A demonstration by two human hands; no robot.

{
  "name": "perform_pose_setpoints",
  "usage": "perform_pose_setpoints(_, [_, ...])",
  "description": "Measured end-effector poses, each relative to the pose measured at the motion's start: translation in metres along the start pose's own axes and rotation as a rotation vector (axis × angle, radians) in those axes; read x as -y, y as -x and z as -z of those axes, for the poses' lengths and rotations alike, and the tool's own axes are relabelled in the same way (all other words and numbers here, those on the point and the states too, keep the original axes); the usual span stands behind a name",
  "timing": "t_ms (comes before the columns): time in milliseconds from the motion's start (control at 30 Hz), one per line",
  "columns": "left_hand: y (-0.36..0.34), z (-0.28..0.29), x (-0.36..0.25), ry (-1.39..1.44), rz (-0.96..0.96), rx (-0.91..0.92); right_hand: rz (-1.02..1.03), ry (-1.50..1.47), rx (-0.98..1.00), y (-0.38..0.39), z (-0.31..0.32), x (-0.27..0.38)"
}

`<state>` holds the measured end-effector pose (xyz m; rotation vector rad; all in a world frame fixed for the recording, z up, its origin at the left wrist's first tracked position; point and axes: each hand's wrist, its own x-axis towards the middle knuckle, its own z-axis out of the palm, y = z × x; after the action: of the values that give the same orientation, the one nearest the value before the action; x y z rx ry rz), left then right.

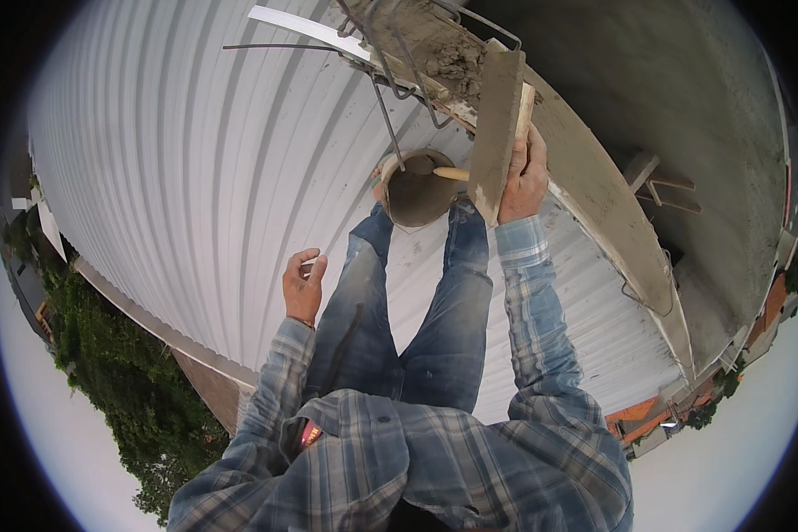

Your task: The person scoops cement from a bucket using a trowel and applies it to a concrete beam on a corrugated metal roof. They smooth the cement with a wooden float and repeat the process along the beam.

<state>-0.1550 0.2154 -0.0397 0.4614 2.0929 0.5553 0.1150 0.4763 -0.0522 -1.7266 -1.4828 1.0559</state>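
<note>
My right hand [523,182] grips a mortar-coated float [496,106] by its light wooden handle, holding it upright along the edge of a concrete ledge [611,222]. My left hand [304,285] hangs in the air above my left leg, its fingers loosely bent and apart, holding nothing. Between my feet stands a bucket [412,204] of grey mortar, with a wooden-handled tool [451,175] resting in it. A lump of wet mortar [448,58] lies on the ledge just left of the float.
White corrugated roofing [168,177] lies underfoot and to the left. Bent steel bars [387,120] stick out at the ledge. A concrete wall [718,177] rises at the right, with wooden pieces [672,182] beside it. Trees [106,390] show beyond the roof's left edge.
</note>
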Motion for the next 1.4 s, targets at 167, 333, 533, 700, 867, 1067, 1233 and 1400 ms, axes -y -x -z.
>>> perform_pose_setpoints(167, [-0.001, -0.003, 0.007, 0.042, 0.038, -0.012, -0.056, 0.280, 0.069, 0.000, 0.003, -0.010])
perform_pose_setpoints(333, [-0.004, -0.010, 0.000, 0.060, 0.026, -0.003, 0.101, 0.050, -0.071, 0.005, 0.007, -0.003])
perform_pose_setpoints(533, [0.002, -0.015, -0.024, 0.021, 0.004, 0.024, 0.166, -0.035, -0.150, 0.006, 0.009, 0.014])
perform_pose_setpoints(700, [-0.005, -0.016, -0.014, 0.033, -0.044, -0.015, 0.057, 0.150, 0.010, -0.011, 0.016, -0.001])
perform_pose_setpoints(867, [-0.001, -0.015, -0.008, 0.055, 0.017, 0.008, 0.043, 0.202, 0.048, -0.006, 0.016, -0.003])
perform_pose_setpoints(1067, [0.001, -0.018, -0.007, 0.036, -0.012, -0.008, 0.097, 0.126, -0.086, 0.003, 0.015, -0.005])
perform_pose_setpoints(1233, [0.005, -0.015, -0.010, 0.023, 0.035, 0.001, 0.051, -0.113, -0.105, 0.005, 0.019, 0.011])
perform_pose_setpoints(1400, [0.005, -0.016, -0.007, 0.070, 0.009, 0.007, -0.055, 0.164, 0.027, -0.004, 0.024, -0.008])
